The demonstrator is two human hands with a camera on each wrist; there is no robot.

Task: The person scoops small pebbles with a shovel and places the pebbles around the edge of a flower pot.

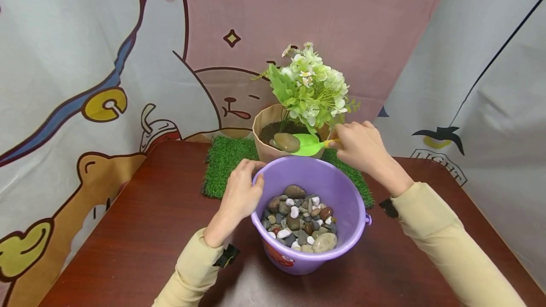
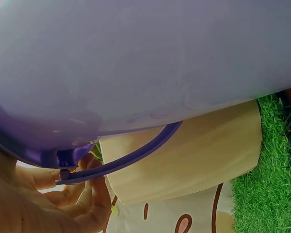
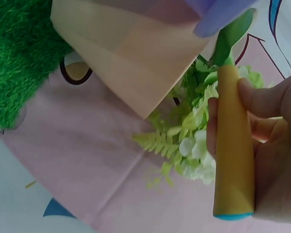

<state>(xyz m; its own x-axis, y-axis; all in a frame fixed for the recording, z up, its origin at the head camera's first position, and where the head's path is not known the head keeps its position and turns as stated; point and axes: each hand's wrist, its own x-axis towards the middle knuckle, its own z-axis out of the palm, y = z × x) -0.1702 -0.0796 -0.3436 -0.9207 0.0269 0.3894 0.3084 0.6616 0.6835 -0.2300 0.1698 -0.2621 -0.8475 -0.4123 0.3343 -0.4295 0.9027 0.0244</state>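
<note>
Head: L hand (image 1: 241, 191), fingers bent, grips purple bucket (image 1: 309, 169) rim at 10 o'clk; stones (image 1: 294, 221) in it. R hand (image 1: 360, 150) closed on shovel (image 1: 309, 146), big stone (image 1: 286, 142) at blade tip, over pot (image 1: 266, 153) soil, bucket's 12. L wrist: bail (image 2: 136, 156), fingers curled, 7 o'clk. R wrist: yellow grip (image 3: 235, 155), 4 o'clk, thumb + fingers round it.

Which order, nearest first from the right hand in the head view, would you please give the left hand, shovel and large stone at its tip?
1. Shovel, in the right hand
2. Large stone, at the shovel's tip
3. Left hand, touching the bucket
</note>
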